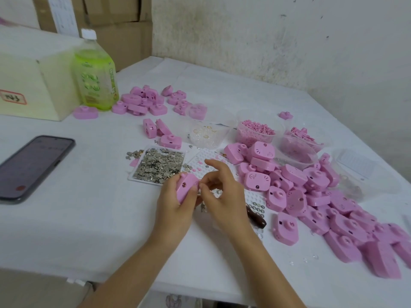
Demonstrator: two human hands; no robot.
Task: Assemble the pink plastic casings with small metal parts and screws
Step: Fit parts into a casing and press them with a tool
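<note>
My left hand point(175, 204) grips one pink casing point(185, 187) above the white table, tilted on edge. My right hand point(219, 192) pinches at the casing's right edge with thumb and forefinger; whatever small part sits between the fingertips is too small to see. A clear tray of small metal parts point(159, 165) lies just behind my hands. A large heap of pink casings point(315, 201) spreads to the right, and a smaller group point(146, 101) lies at the back.
A phone point(31, 167) lies at the left. A green drink bottle point(94, 74) and a cream box point(33, 83) stand at the back left. Clear tubs of pink bits point(255, 132) and clear pieces point(206, 134) sit behind a white pegged tray point(202, 158). A dark tool handle point(255, 216) lies by my right wrist.
</note>
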